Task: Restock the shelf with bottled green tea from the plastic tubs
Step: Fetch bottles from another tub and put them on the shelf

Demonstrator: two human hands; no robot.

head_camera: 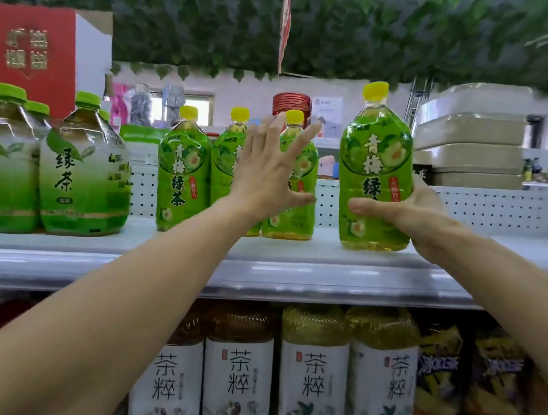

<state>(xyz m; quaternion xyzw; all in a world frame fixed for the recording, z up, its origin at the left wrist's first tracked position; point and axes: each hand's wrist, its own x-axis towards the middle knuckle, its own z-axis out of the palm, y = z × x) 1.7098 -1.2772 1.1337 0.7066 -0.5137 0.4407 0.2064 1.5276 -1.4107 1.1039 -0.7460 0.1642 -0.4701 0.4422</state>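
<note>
On the shelf [293,261], right hand [416,214] grips a green tea bottle [375,171].

The green tea bottle [375,171] was clear glossy plastic under a shiny printed sleeve. Behind it, the shelf [327,265] looked like smooth white painted metal with a perforated back panel [493,208].

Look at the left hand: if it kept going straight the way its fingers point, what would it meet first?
Probably the yellow-capped bottle right behind the left hand; whether they touch already is unclear.
</note>
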